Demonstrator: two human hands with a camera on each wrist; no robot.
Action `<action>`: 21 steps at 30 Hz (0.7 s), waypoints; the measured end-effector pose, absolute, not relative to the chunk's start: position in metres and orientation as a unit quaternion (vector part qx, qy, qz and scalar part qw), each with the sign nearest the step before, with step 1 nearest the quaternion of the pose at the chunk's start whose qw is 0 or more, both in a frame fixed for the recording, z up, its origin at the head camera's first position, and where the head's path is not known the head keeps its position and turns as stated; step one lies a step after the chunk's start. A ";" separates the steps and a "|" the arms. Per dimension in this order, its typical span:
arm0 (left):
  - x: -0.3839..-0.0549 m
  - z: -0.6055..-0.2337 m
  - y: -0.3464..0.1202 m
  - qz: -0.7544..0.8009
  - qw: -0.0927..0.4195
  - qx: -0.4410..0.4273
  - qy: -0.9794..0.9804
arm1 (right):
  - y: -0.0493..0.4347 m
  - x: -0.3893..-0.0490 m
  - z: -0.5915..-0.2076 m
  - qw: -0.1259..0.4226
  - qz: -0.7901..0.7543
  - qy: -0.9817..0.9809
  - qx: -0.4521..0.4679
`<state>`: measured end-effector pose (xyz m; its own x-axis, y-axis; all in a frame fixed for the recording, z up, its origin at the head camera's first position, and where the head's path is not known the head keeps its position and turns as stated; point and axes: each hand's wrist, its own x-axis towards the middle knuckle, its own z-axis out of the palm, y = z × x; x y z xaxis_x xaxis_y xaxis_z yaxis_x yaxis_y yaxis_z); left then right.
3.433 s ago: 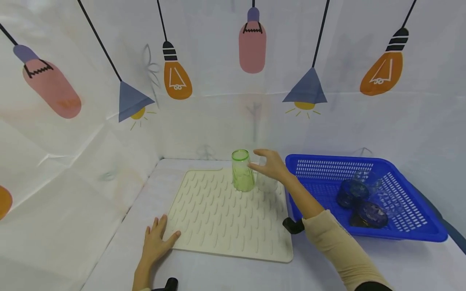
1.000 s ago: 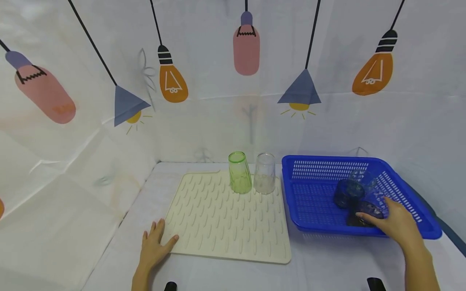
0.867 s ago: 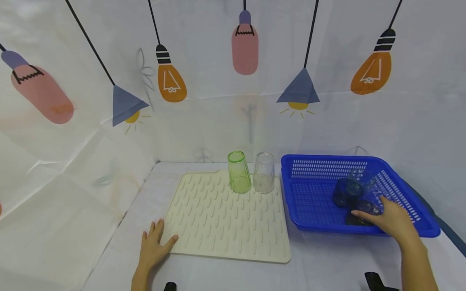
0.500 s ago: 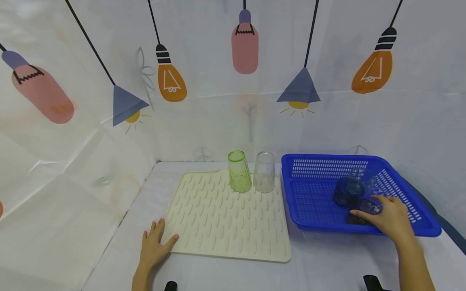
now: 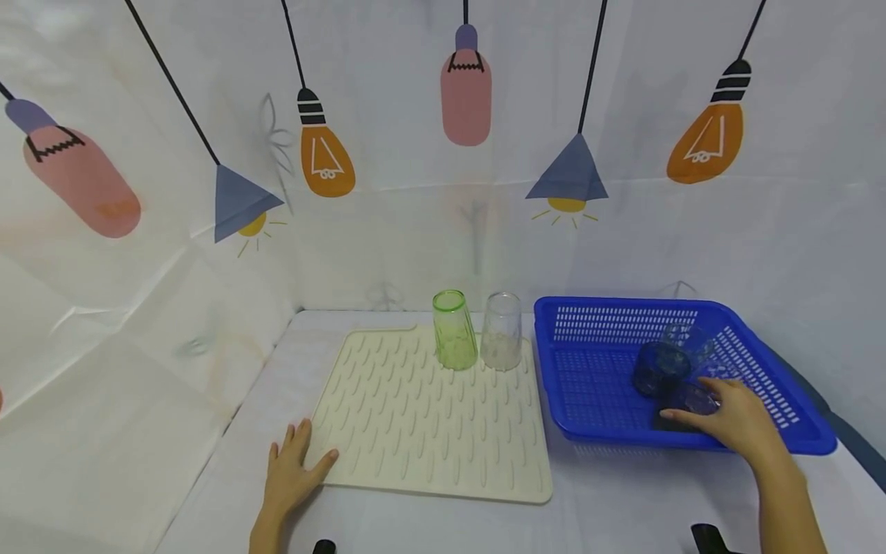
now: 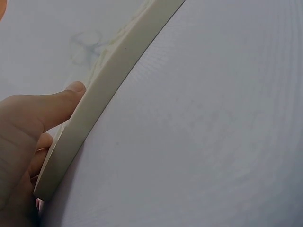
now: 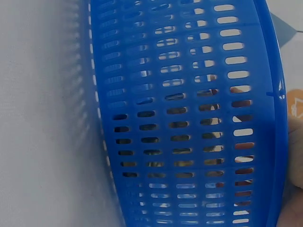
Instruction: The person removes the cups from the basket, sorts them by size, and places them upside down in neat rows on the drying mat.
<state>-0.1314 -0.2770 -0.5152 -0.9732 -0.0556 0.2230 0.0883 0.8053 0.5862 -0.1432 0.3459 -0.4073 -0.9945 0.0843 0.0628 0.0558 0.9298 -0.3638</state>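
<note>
My right hand [image 5: 744, 419] reaches over the near rim into the blue basket [image 5: 623, 437]. Its thumb and fingers curl round a dark, purplish glass [image 5: 695, 398] lying there; in the right wrist view the basket wall [image 7: 180, 109] hides most of it. Beside that glass sits a dark blue glass [image 5: 657, 369], with a clear one [image 5: 685, 335] behind. My left hand [image 5: 291, 471] lies with fingers spread at the near left corner of a cream ridged mat [image 5: 429, 431]. Its thumb touches the mat's edge [image 6: 99, 94] in the left wrist view.
A green glass [image 5: 455, 331] and a clear glass [image 5: 502, 331] stand side by side at the back of the mat. The white-covered table [image 5: 443, 531] meets a white backdrop [image 5: 415, 231] printed with lamps. The basket stands right of the mat.
Earlier my right hand was at the clear glass on the mat; it has let go and moved right into the basket, closing round the purplish glass. My left hand has stayed put.
</note>
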 end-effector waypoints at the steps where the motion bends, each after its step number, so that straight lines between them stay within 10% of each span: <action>1: -0.131 -0.517 -0.277 -0.315 0.125 -0.012 -0.941 | 0.346 -0.144 -0.406 0.027 0.190 -0.981 -0.032; 14: -0.130 -0.509 -0.275 -0.294 0.097 0.002 -0.951 | 0.346 -0.159 -0.404 -0.106 0.236 -0.966 0.022; 21: -0.130 -0.507 -0.275 -0.296 0.086 0.007 -0.951 | 0.347 -0.161 -0.408 -0.088 0.241 -0.966 0.040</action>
